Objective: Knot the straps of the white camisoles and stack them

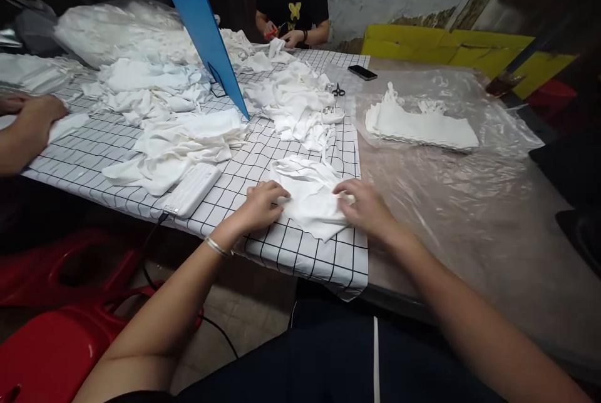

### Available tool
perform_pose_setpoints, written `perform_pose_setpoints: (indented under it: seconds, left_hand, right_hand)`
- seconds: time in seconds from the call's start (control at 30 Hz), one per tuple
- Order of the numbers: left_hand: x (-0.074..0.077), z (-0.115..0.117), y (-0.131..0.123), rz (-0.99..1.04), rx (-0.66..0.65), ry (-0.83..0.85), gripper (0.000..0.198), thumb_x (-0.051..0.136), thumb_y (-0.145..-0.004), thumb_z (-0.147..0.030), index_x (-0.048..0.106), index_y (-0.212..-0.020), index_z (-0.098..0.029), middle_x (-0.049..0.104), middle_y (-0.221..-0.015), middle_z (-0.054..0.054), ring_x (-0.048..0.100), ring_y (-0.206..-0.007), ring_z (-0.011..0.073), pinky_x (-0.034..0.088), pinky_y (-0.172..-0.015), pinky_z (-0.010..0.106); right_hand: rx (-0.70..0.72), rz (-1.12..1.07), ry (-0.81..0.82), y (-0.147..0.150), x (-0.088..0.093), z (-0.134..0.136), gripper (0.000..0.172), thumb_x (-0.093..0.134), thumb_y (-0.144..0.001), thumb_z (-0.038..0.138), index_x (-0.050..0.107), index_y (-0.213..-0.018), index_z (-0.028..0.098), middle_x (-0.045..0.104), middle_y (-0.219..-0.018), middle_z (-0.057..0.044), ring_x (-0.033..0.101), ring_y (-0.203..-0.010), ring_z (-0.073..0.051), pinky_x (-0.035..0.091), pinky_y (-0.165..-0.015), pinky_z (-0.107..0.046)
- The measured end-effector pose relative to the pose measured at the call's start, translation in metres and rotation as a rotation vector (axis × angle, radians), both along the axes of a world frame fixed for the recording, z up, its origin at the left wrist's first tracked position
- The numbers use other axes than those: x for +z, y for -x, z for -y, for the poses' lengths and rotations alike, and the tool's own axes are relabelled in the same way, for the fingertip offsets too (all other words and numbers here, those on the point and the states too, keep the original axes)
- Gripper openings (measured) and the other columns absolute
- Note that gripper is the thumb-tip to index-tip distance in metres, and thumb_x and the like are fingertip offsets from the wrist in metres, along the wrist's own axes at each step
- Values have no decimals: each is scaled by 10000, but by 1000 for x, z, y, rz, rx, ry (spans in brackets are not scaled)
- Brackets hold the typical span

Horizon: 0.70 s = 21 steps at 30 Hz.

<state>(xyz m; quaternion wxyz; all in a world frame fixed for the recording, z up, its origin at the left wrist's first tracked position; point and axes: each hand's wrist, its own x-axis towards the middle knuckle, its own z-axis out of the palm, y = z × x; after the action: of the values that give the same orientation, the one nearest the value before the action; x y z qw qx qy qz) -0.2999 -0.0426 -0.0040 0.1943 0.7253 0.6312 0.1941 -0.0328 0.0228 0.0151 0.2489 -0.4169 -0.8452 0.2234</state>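
Note:
A crumpled white cloth piece (pixel 314 199) lies spread on the checked tablecloth (pixel 300 256) near the front edge, with a loose band of fabric along its far side. At its left edge my left hand (pixel 265 204) has its thumb and fingers closed on the fabric. My right hand (pixel 365 208), slightly blurred, pinches the cloth's right edge. Just beyond sits a heap of similar white cloth pieces (pixel 300 106). Small black scissors (pixel 338 90) rest at the right side of that heap.
Left of me are a white power bank-like box (pixel 192 190) with a cable and another cloth pile (pixel 188 140). A blue panel (pixel 201 27) slants over the table. Stacked white pieces (pixel 422 124) lie on plastic at right, near a phone (pixel 362 72). Two other people's hands work nearby.

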Motion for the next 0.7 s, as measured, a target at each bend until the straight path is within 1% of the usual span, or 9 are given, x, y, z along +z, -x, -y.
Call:
perform_pose_setpoints:
  seconds: [0.07,0.1,0.17,0.23,0.33,0.43,0.53,0.63,0.7]
  left_hand:
    - [2,-5,-5,-59,-12,13,406,487,-732,-59,652,-1058,-235,604,-1119,67,508,-1095,266,328,-959,459]
    - [3,-9,-7,-74,18,5,448,460,-712,-28,649,-1064,-231,601,-1132,72,505,-1104,267,332,-956,459]
    - [9,-17,-9,-73,119,-29,473,428,-692,1,650,-1048,-217,597,-1145,83,506,-1125,272,346,-956,466]
    - [17,-27,-12,-32,185,-79,458,414,-693,4,656,-1017,-211,605,-1131,79,520,-1127,262,372,-959,459]
    - [31,-41,-24,72,194,-137,391,418,-692,-9,675,-915,-201,643,-1027,57,579,-1014,215,441,-906,383]
    - [38,-47,-39,233,211,-90,326,408,-671,-7,667,-765,-181,669,-841,38,605,-822,171,487,-778,311]
    - [36,-42,-52,378,202,-34,310,384,-645,0,642,-683,-168,655,-722,22,590,-716,149,485,-701,288]
    - [32,-40,-60,399,218,-117,314,376,-632,-2,638,-693,-162,656,-749,32,588,-738,155,479,-717,299]
    - [33,-46,-68,358,167,-193,359,406,-638,-13,662,-839,-165,671,-925,56,593,-878,180,474,-791,329]
  right_hand:
    - [104,9,-40,25,-2,-4,141,540,-810,180,616,-914,236,655,-1014,-70,556,-962,-260,438,-864,-417]
    - [82,11,-51,35,-3,-8,117,560,-818,210,613,-921,230,653,-1018,-79,553,-962,-262,435,-860,-416]
    - [-56,67,-13,46,-4,-17,137,638,-791,301,608,-894,215,647,-984,-98,551,-934,-273,432,-831,-417]
    - [-162,187,101,49,-2,-27,183,715,-720,334,601,-788,208,644,-915,-92,551,-915,-280,419,-819,-417]
    - [-176,191,267,45,5,-36,152,688,-703,264,554,-665,205,629,-803,-40,559,-837,-227,410,-764,-351]
    - [-186,-63,314,37,17,-42,114,615,-737,261,515,-709,212,577,-714,14,528,-694,-163,380,-635,-274]
    - [-197,-200,368,26,29,-46,158,600,-757,325,484,-748,218,512,-644,39,487,-622,-149,356,-587,-254]
    - [-188,-211,369,15,39,-49,184,616,-753,351,494,-765,213,547,-711,20,504,-663,-156,375,-619,-258]
    - [-138,-176,344,8,47,-51,185,629,-746,345,511,-786,208,583,-786,0,523,-703,-163,389,-643,-265]
